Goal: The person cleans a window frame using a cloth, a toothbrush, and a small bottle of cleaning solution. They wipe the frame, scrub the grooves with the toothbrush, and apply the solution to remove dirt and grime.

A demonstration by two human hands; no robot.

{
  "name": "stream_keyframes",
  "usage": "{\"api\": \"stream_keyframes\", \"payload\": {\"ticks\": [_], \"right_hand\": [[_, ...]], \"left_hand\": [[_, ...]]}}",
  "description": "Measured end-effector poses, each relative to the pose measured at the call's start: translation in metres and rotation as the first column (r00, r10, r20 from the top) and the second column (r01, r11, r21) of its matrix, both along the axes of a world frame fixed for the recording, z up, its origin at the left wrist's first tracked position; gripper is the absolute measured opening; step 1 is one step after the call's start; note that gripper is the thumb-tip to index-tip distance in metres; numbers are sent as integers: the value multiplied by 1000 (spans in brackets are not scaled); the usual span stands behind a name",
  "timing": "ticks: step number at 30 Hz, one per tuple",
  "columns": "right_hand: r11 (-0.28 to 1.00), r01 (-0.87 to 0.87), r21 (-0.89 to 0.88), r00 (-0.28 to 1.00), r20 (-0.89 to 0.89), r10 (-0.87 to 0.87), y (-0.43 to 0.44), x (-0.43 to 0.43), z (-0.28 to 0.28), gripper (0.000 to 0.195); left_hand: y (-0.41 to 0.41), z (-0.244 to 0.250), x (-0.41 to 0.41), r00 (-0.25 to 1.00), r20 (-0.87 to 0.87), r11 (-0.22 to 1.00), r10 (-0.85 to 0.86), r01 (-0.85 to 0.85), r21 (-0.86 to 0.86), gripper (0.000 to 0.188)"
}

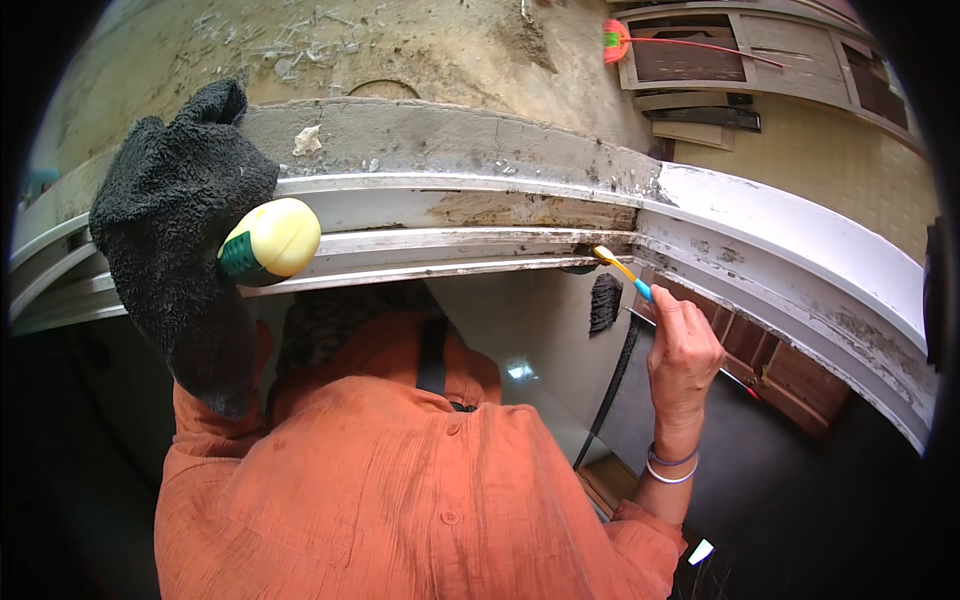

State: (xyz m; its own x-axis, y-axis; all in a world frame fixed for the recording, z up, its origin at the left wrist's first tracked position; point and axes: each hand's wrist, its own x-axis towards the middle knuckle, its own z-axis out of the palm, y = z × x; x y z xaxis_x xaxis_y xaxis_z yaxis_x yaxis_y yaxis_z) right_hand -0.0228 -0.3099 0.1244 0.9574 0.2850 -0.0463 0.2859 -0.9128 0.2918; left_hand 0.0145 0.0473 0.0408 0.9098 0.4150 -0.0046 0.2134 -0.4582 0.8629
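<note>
My right hand (684, 349) grips the blue end of a yellow-and-blue toothbrush (621, 267). The brush head rests in the dirty corner of a white sliding-window frame's lower track (480, 241). Brown grime marks the track beside it. A dark grey fluffy cloth (176, 202) drapes over the frame at the left, above my left sleeve. My left hand is not visible; the cloth may hide it. Against the cloth sits a rounded yellow and dark green object (281, 238), perhaps a bottle, its kind unclear.
Past the frame runs a concrete ledge (450, 135) with a pale chip (307, 140) on it. Broken glass-like shards (289, 56) lie on the ground beyond. A red broom (616, 42) leans by old wooden frames (787, 56). A black bristled brush head (606, 304) is below the track.
</note>
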Motion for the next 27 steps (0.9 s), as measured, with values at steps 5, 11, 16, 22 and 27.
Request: {"api": "stream_keyframes", "payload": {"ticks": [5, 11, 16, 22, 27], "right_hand": [[990, 45, -134, 999, -10, -46, 17, -3, 0, 23], [972, 91, -217, 987, -109, -116, 39, 1, 5, 9], [978, 67, -197, 971, -211, -109, 44, 15, 15, 5], [995, 29, -100, 954, -295, -57, 47, 34, 25, 11], [999, 17, -41, 954, -300, -28, 42, 36, 24, 9]], "left_hand": [[2, -1, 0, 1000, 2, 1000, -3, 3, 14, 8], [6, -2, 3, 1000, 8, 999, -13, 13, 43, 8], [10, -2, 2, 999, 16, 996, -33, 32, 89, 8], [14, -6, 11, 998, 20, 983, -66, 61, 173, 8], [15, -7, 15, 997, 11, 976, -71, 67, 206, 8]]}}
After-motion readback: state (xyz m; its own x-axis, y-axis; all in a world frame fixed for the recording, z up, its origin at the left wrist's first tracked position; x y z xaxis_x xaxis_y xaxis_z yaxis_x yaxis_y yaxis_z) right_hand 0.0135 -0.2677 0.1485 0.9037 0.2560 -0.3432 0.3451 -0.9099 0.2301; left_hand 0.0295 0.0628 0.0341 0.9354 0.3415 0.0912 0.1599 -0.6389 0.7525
